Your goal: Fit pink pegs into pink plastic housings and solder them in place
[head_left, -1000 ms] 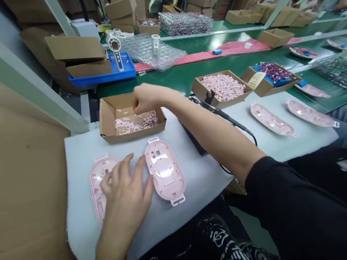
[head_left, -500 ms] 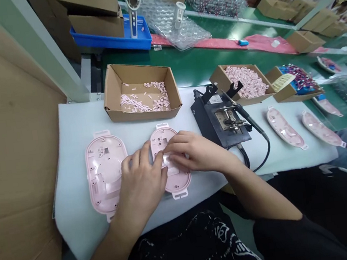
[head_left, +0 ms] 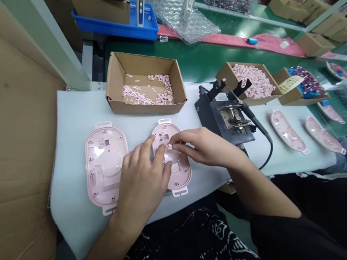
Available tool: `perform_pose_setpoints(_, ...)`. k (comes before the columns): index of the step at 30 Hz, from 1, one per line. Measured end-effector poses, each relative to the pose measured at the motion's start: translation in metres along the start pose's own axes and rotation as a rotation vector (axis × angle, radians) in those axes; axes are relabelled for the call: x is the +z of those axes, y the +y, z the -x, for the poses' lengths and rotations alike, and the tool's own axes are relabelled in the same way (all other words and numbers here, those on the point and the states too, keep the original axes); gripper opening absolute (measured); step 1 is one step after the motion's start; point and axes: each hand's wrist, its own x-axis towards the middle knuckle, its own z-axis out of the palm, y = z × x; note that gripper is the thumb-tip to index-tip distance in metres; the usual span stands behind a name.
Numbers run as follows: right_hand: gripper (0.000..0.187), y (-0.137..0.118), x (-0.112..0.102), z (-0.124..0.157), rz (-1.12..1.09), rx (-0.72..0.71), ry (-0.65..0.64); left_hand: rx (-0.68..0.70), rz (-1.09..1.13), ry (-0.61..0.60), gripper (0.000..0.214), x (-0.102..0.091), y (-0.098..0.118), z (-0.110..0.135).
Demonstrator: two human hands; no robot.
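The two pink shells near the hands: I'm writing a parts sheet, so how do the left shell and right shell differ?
The left shell looks wider than the right shell. The right hand holds a small pink part over the right shell, not over the left shell. Both are pink and rounded, with slotted tabs at the ends; the left hand partly hides each.

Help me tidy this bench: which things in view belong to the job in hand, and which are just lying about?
Probably the job: pink shell under the left hand; small pink piece in the grip of the right hand; second pink shell; open carton of pink parts.
Probably just lying about: black tool stand; blue tray; bubble wrap; white handheld device.
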Motion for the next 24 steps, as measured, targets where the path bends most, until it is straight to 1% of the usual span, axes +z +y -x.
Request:
perform_pose_setpoints(2, 0.018, 0.002, -0.001, -0.005, 0.023, -0.011, 0.054, 0.002, 0.009, -0.006, 0.038, 0.001, 0.000, -0.001)
perform_pose_setpoints(6, 0.023, 0.007, 0.007, -0.017, 0.187, -0.050, 0.134, 0.017, -0.023, -0.071, 0.032, 0.003, -0.001, -0.001)
perform_pose_setpoints(10, 0.022, 0.011, 0.017, -0.025, 0.362, -0.039, 0.123, 0.019, -0.005, -0.060, 0.032, 0.004, 0.000, 0.000)
perform_pose_setpoints(13, 0.020, 0.012, 0.022, -0.026, 0.424, -0.126, 0.093, 0.019, 0.000, -0.064, 0.034, 0.003, 0.000, 0.001)
perform_pose_setpoints(15, 0.021, 0.013, 0.024, -0.026, 0.405, -0.163, 0.099, 0.015, 0.003, -0.068, 0.034, 0.003, 0.000, 0.001)
perform_pose_setpoints(20, 0.018, 0.013, 0.025, -0.024, 0.247, -0.172, 0.201, 0.014, 0.002, -0.069, 0.034, 0.003, 0.000, 0.002)
perform_pose_setpoints(24, 0.013, 0.012, 0.019, -0.023, 0.078, -0.119, 0.195, 0.011, 0.010, -0.067, 0.033, 0.003, 0.000, 0.002)
